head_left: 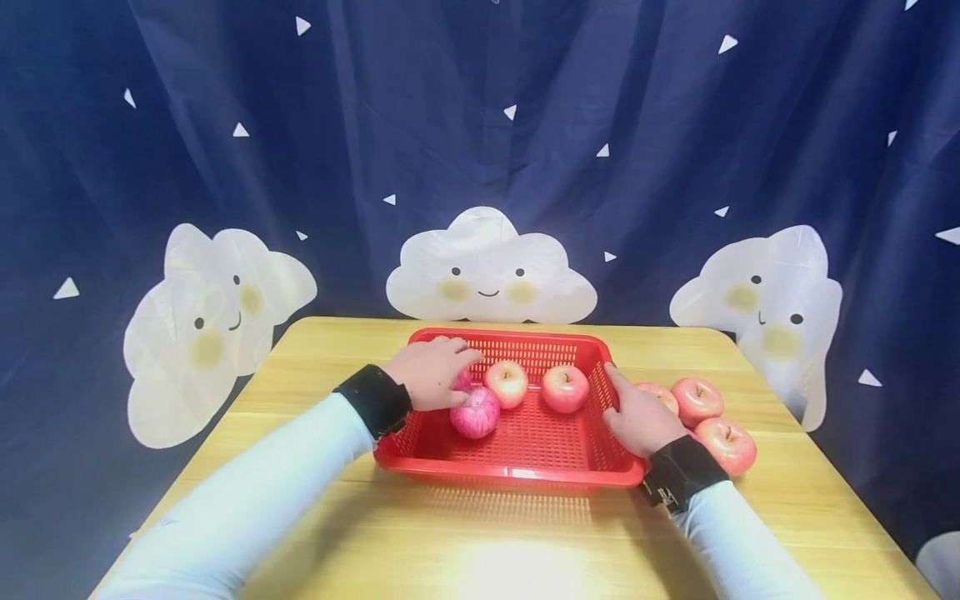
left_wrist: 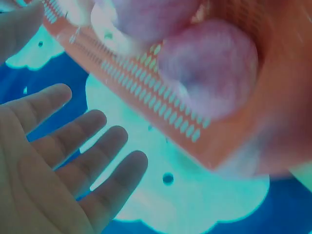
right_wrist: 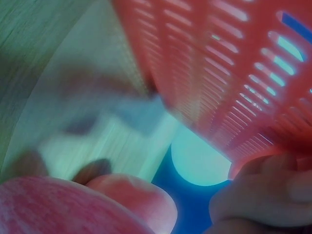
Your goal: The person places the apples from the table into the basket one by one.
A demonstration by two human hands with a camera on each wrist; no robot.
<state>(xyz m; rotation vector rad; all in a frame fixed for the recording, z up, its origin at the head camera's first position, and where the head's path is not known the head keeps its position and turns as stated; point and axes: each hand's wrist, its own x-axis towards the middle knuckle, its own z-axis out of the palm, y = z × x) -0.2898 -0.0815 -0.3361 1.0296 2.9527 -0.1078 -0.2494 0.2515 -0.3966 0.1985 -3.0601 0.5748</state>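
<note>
A red plastic basket [head_left: 517, 477] with slotted walls stands on the wooden table and holds several apples. My left hand [head_left: 431, 372] reaches over its left side, fingers spread and fairly straight in the left wrist view. Below that hand lie a dark pink apple [head_left: 476, 413] and another apple [head_left: 462, 381] partly hidden by the fingers. A paler apple [head_left: 506, 384] and a red one [head_left: 566, 389] lie further right in the basket. My right hand [head_left: 647, 418] grips the basket's right rim, thumb on the inner side.
Outside the basket, beyond my right hand, three apples sit close together: one partly hidden [head_left: 660, 397], one at the back [head_left: 697, 401] and one in front [head_left: 726, 446]. A dark blue curtain [head_left: 450, 100] with white clouds hangs behind the table [head_left: 360, 533].
</note>
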